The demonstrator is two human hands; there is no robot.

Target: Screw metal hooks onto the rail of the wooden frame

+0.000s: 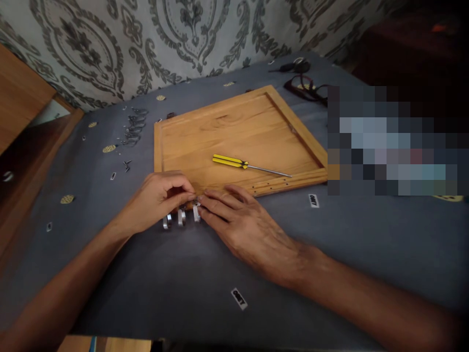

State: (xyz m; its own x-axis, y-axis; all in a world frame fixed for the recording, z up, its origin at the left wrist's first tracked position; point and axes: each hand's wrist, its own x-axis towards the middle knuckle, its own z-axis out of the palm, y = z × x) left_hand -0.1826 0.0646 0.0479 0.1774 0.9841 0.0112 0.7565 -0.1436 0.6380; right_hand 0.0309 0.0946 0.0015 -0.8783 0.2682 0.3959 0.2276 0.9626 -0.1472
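Observation:
A framed wooden board point(220, 127) lies on the table, with a row of small holes along its near edge. Several silver metal hooks point(182, 217) stick out from that edge, side by side. Over the rightmost hook point(197, 213), my left hand point(157, 200) pinches thumb and forefinger together; whatever is between the tips is too small to make out. My right hand point(245, 222) rests flat with fingers stretched along the board's edge, its fingertips at the same hook. On the board lies a screwdriver point(230, 162) with a yellow handle, its shaft pointing right.
Left of the board are a row of metal hooks point(134, 128) and a few small screws point(127, 165). Dark glasses point(304, 88) and a dark object with a round end point(298, 65) lie at the back right. A wooden cabinet point(22, 98) borders the left; a patterned curtain point(198, 34) hangs behind.

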